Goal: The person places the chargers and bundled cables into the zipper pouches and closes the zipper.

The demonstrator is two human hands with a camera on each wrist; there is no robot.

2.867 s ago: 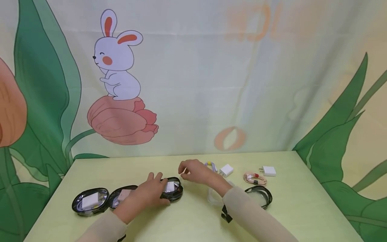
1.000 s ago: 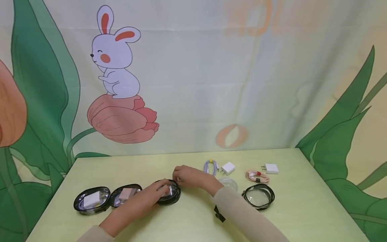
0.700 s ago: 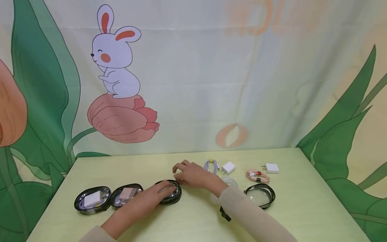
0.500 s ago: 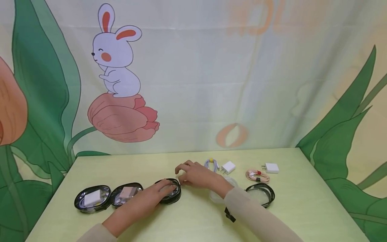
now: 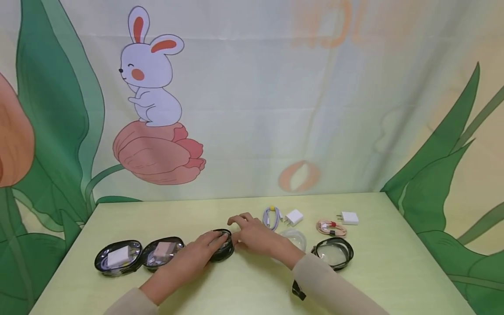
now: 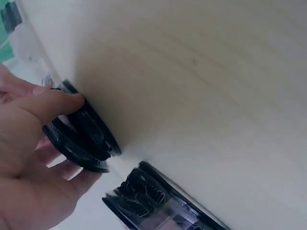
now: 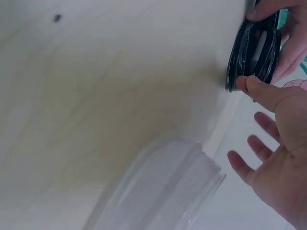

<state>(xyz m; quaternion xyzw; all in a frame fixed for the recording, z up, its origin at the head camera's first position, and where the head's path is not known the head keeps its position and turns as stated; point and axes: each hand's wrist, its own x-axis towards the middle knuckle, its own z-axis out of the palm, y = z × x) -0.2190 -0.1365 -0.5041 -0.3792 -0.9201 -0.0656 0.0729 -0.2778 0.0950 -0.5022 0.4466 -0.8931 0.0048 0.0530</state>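
Note:
A small oval zip pouch (image 5: 224,254), clear with black trim, stands near the middle of the table. My left hand (image 5: 194,256) grips it, thumb on one face and fingers on the other. In the left wrist view the pouch (image 6: 91,129) gapes along its zipper side. My right hand (image 5: 256,236) is at its right edge. In the right wrist view the thumb and forefinger pinch at the zipper edge of the pouch (image 7: 237,67), with something pale showing inside; the other fingers (image 7: 261,148) are spread. The pinched piece itself is hidden.
Two similar pouches, one with a white charger (image 5: 118,257), one with a pink charger (image 5: 164,250), lie left. At right are a lilac cable (image 5: 267,217), white chargers (image 5: 293,217) (image 5: 349,218), a pink cable (image 5: 331,228), a clear round case (image 5: 297,239) and a black-rimmed pouch (image 5: 350,253).
My right hand has come in to the pouch's edge, and its fingers have spread. My left fingers have moved over the pouch's top, covering the white charger seen earlier. The pouch has tipped more upright.

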